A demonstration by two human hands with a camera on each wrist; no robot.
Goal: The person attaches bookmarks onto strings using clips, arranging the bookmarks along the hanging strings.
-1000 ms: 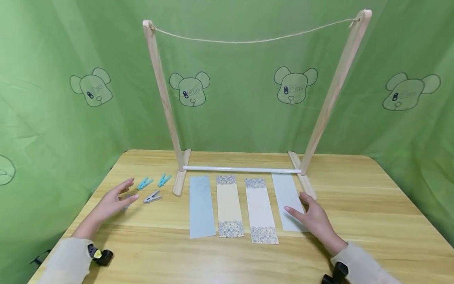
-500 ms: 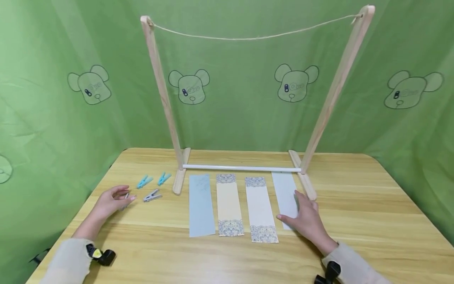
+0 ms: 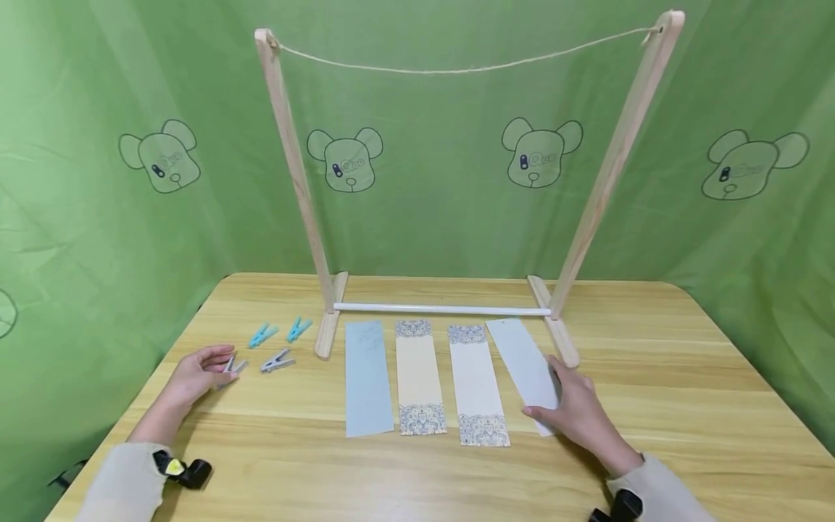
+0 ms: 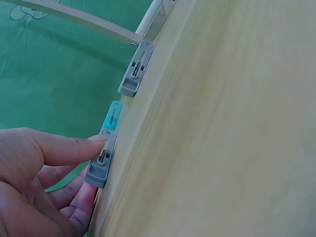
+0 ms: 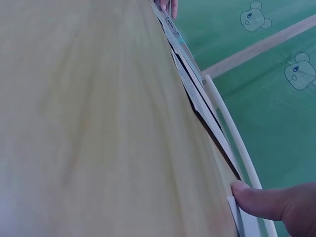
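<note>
My left hand (image 3: pixel 196 375) pinches a grey clothespin (image 4: pixel 101 163) between thumb and fingers at the left of the table. Just beyond it lie a second grey clothespin (image 3: pixel 277 361) and two turquoise clothespins (image 3: pixel 263 335). On the right, my right hand (image 3: pixel 574 406) holds the lower part of a pale blue paper bookmark (image 3: pixel 518 351), thumb at its left edge and fingers at its right. That bookmark lies slanted, its top end leaning left. Beside it, in a row, are a white patterned bookmark (image 3: pixel 478 380), a cream patterned one (image 3: pixel 420 370) and a light blue one (image 3: pixel 368 380).
Behind the bookmarks stands a wooden frame (image 3: pixel 290 159) with two upright posts. A sagging string (image 3: pixel 424 71) joins their tops and a white rod (image 3: pixel 443 309) joins their feet. A green curtain (image 3: pixel 443 232) hangs behind the wooden table (image 3: pixel 417 482).
My left hand has lowered onto the grey clothespin and now pinches it. My right hand has closed in on the right-hand bookmark, which has turned to a slant and slid toward me.
</note>
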